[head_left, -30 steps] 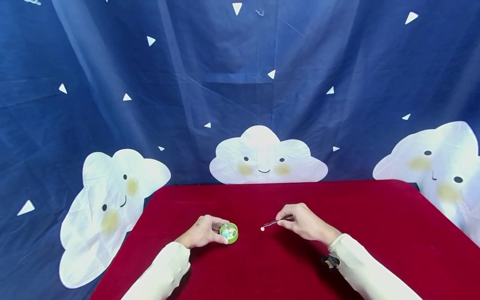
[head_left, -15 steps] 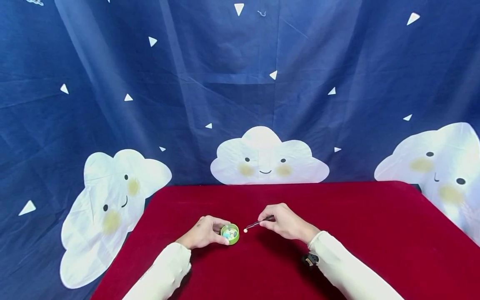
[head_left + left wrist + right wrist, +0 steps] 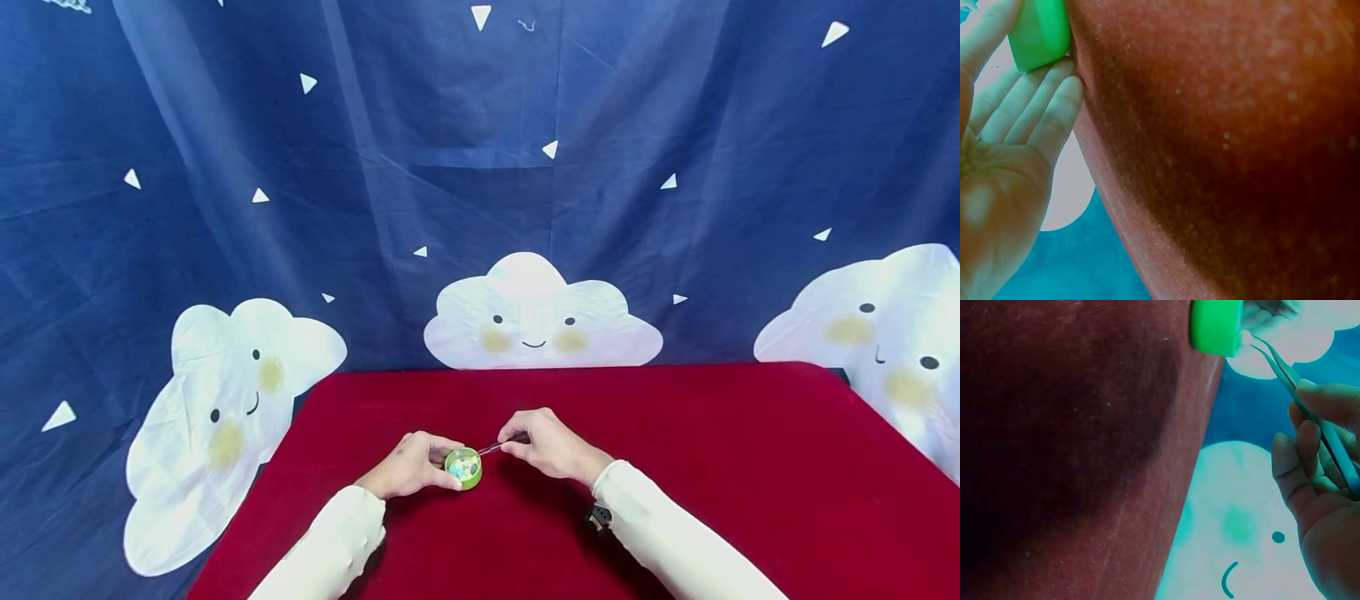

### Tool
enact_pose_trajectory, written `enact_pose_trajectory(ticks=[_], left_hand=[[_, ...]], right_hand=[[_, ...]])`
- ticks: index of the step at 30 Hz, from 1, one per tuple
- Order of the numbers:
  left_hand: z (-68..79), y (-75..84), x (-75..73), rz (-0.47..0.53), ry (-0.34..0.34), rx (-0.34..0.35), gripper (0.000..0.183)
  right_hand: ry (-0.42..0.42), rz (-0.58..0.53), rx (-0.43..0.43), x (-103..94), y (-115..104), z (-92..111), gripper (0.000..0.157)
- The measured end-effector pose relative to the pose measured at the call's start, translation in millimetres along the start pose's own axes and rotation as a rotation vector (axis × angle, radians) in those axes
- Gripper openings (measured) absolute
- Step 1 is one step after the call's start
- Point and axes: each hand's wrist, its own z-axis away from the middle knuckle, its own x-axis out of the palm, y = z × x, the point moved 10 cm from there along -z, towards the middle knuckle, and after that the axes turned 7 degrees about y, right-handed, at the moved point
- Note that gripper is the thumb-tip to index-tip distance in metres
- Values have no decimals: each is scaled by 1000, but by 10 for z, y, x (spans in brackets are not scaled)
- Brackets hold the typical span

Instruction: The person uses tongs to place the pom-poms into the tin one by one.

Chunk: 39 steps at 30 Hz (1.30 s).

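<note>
My left hand (image 3: 411, 468) grips a small round green container (image 3: 474, 482) between thumb and fingers, on the table. Inside it lie several small pale, blue and dark pieces. From the right, my right hand (image 3: 553, 450) pinches a pair of slim metal tweezers (image 3: 1284, 370), their points reaching the container's right rim. A small pale round piece (image 3: 1246, 337) sits at the tweezer points, right at the rim in the right wrist view. In the left wrist view, only the container's green side (image 3: 1041, 34) shows above the fingers.
A dark red cloth (image 3: 675, 467) covers the table. Behind it hangs a blue curtain (image 3: 480, 200) printed with white clouds and triangles. A small black device (image 3: 599, 518) is at the right wrist, below the cream sleeve.
My right hand has moved left with the tweezers and the small pale piece, from well right of the container to its rim. My left hand and the container have stayed put.
</note>
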Motion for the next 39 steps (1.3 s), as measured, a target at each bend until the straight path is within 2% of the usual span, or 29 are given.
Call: enact_pose_trajectory(ticks=[6,13,19,26,33,39], left_hand=[[-27,30,11,-22,0,17,56],[-26,50,-3,-47,-1,20,58],[-11,43,3,-49,-5,22,56],[-10,38,12,-40,-3,35,55],[-13,16,11,-45,-8,22,56],[2,42,1,-19,-8,31,56]], right_hand=[[-22,50,1,12,33,47,8],[-15,66,-11,-87,19,96,8],[-12,58,16,-183,101,201,12],[57,45,23,-409,249,377,12],[110,18,101,-654,455,609,12],[144,57,150,-826,615,816,17]])
